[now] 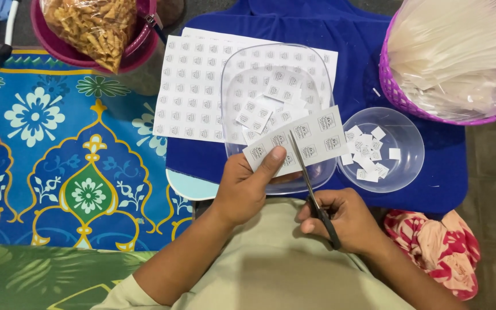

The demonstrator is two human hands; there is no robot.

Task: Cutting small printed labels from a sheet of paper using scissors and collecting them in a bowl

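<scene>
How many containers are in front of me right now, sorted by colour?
Clear plastic: 2, the square tub with cut label strips and the round bowl with single labels.
Purple: 1, the basket of clear bags.
Dark pink: 1, the bowl holding a bag of snacks.
Total: 4 containers.

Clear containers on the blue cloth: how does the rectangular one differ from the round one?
The rectangular container is larger and sits over the printed label sheet; the round bowl is smaller and sits straight on the blue cloth. The rectangular container holds multi-label strips; the round bowl holds single cut squares. Both are clear plastic and hold cut label paper.
</scene>
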